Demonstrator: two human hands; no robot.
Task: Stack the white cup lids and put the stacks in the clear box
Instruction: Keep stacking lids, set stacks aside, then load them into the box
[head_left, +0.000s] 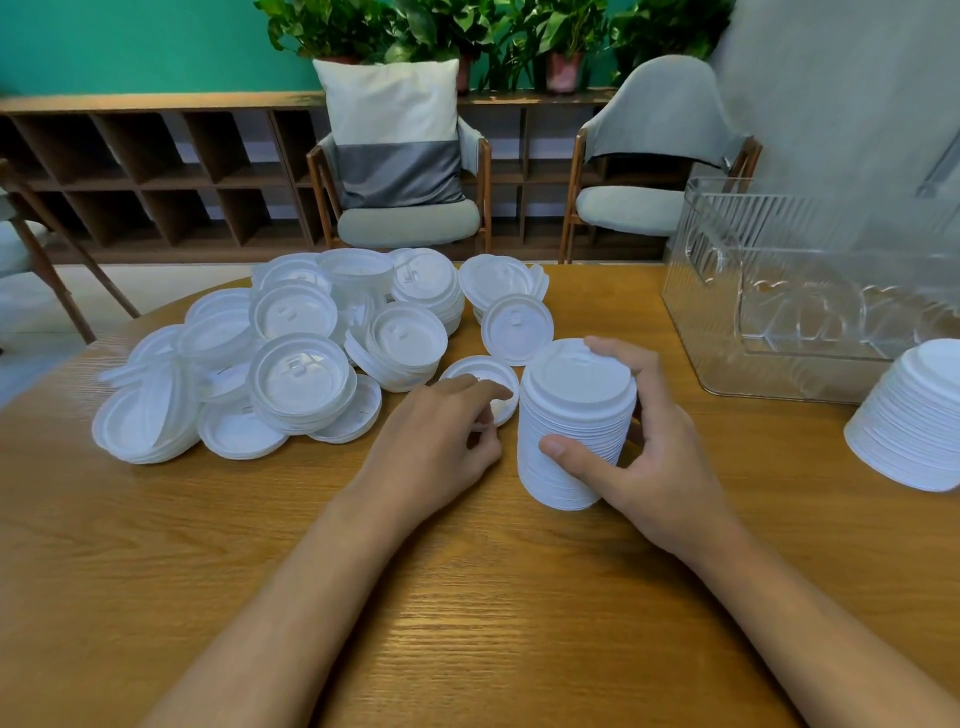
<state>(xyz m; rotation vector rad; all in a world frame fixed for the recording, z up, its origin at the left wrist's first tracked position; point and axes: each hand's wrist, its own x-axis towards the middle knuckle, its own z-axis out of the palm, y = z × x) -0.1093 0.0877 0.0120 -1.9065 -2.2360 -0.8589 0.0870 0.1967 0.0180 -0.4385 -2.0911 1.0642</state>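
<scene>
On the table (467, 597), centre: right hand (639, 457) grips a tall upright stack (574, 426) of lids, with the thumb on the near side and the fingers round the far side and top. Left hand (441, 441), fingers curled, pinches the rim of a single lid (480, 379) lying just left of the stack. Pile (291, 353) of loose lids at far left. Box (810, 291) at far right; second stack (914, 415) stands on the table in front of it.
</scene>
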